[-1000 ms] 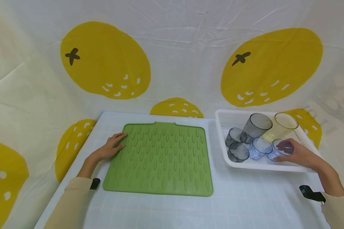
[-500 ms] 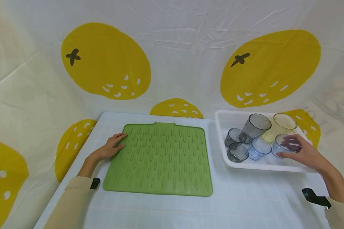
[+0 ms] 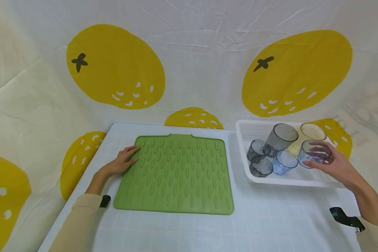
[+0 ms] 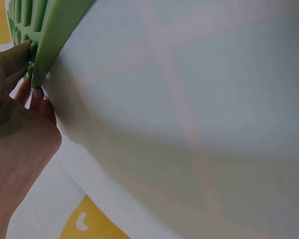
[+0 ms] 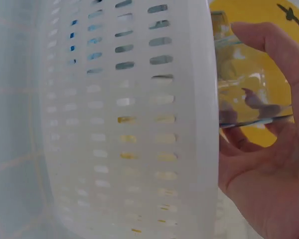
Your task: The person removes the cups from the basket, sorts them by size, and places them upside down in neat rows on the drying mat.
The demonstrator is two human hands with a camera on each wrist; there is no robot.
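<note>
My right hand [image 3: 338, 164] grips a short blue-tinted glass [image 3: 312, 157] from its right side. This glass stands a little raised over the white basket [image 3: 296, 180]; in the right wrist view, the glass [image 5: 244, 94] shows between thumb and fingers beyond the basket wall. Another blue glass [image 3: 284, 163] is just left of it. Behind the held glass is a tall yellow glass [image 3: 313, 132], partly hidden. On the left, my left hand [image 3: 121, 162] rests at the left edge of a green ribbed mat [image 3: 176, 178], its thumb and fingertips touching the mat.
A tall grey glass [image 3: 280, 138] and two short grey glasses, one behind [image 3: 257, 150] and one in front [image 3: 261, 167], fill the basket's left side. A white curtain [image 3: 204, 70] with yellow fruit prints hangs behind the pale table [image 3: 176, 232].
My right hand has taken the short blue glass up and slightly right, away from the other blue glass. The left hand and mat stay where they were.
</note>
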